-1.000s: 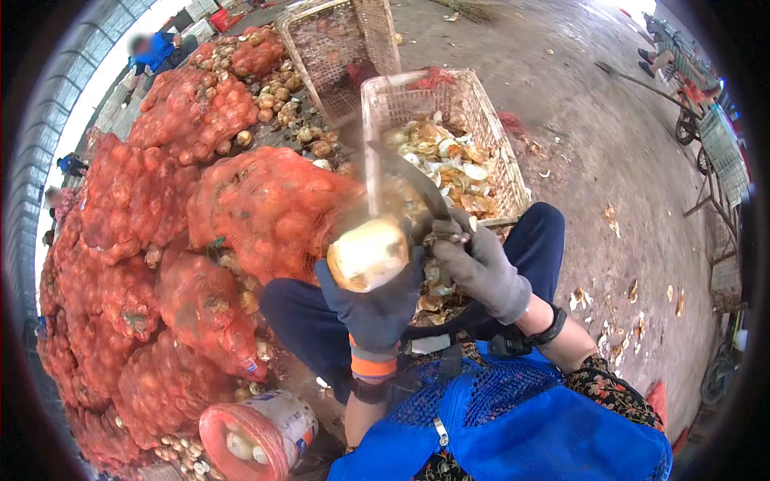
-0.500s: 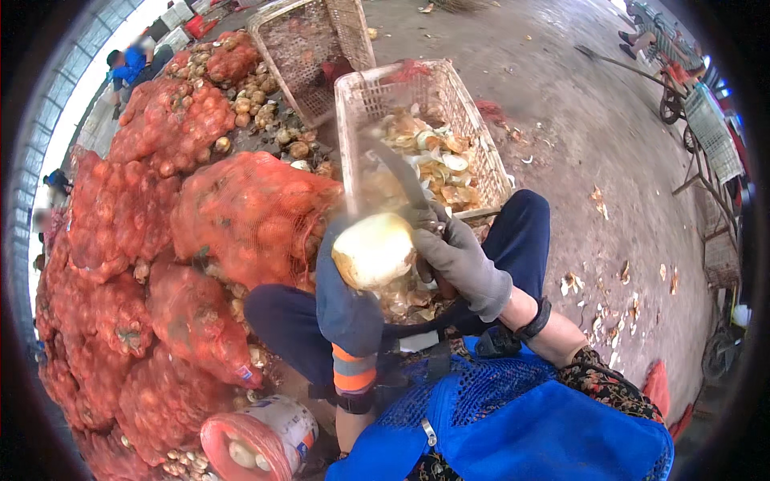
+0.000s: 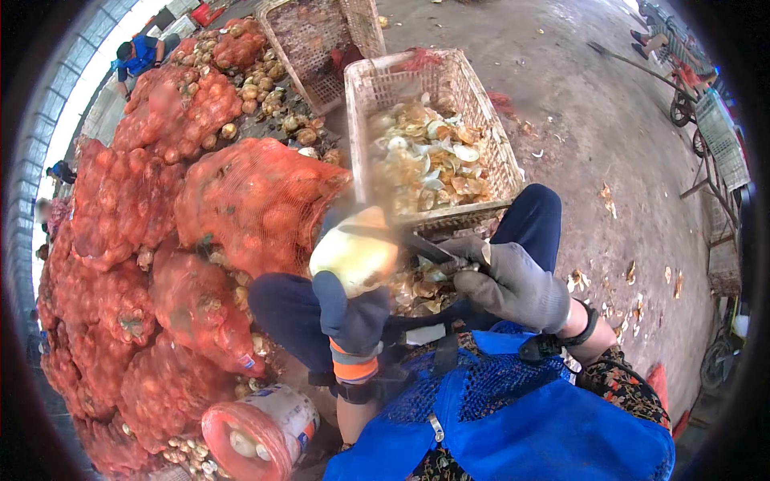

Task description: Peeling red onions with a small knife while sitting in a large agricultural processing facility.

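Note:
My left hand, in a dark glove with an orange-striped cuff, is closed round a pale peeled onion held over my lap. My right hand, in a grey glove, grips a knife; its blurred blade reaches left to the onion's upper side. Just beyond my hands, a white plastic crate holds onion skins, and loose skins lie beneath my hands. Red mesh sacks of onions lie piled at my left.
A second crate stands behind. A bucket lined with red mesh holds pale onions at lower left. A person in blue sits at the upper left. A cart and another person's legs are at the right.
My right hand and knife have moved down and to the right, the blade now lower. My left hand has turned the onion and shifted it slightly left.

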The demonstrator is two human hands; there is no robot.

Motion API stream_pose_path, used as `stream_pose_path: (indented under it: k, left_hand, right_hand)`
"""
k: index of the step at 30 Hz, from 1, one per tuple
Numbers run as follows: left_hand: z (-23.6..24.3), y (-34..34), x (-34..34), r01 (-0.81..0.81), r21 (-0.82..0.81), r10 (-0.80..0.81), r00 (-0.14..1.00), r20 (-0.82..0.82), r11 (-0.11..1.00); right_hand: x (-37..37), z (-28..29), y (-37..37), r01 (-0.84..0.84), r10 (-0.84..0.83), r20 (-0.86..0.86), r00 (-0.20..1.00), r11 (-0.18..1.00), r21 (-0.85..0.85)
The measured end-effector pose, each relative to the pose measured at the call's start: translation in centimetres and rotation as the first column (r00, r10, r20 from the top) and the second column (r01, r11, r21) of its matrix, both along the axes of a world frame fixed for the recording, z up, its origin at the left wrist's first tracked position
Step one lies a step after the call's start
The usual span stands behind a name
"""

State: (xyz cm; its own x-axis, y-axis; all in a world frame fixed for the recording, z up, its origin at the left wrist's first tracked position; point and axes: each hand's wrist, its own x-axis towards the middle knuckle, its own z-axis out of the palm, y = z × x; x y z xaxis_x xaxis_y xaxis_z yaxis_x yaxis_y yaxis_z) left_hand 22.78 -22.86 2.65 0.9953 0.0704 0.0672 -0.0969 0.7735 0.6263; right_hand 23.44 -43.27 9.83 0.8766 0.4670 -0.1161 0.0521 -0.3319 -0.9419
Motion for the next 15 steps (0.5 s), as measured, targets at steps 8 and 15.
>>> stream_pose_path:
  k: [8, 15]
  left_hand:
    - [-0.6, 1.9, 0.9, -0.189, 0.512, 0.108, 0.977, 0.185, 0.838]
    - [-3.0, -0.5, -0.8, -0.167, 0.36, 0.249, 0.949, -0.193, 0.918]
  right_hand:
    - [-1.1, 0.7, -1.7, -0.034, 0.073, 0.182, 0.981, 0.977, -0.209]
    - [-0.6, -3.0, 3.6, 0.026, -0.012, 0.193, 0.981, 0.997, -0.071]
